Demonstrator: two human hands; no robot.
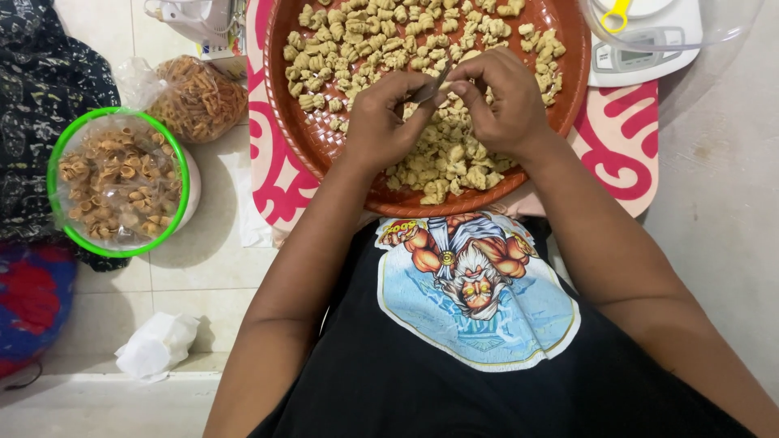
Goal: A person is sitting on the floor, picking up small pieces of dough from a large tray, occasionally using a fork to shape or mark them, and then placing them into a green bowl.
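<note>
black T-shirt, colourful cartoon print, bare forearms

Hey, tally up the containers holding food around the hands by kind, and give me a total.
Brown round tray with pale dough pieces, under the left hand and right hand: 1
Green-rimmed bowl of brown curled snacks: 1
Clear plastic bag of orange-brown sticks: 1
Total: 3

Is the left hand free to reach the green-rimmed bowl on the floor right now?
Probably not yet: the left hand is busy over the tray, pinching a small piece with the right hand. The path to the bowl looks unobstructed.
</note>
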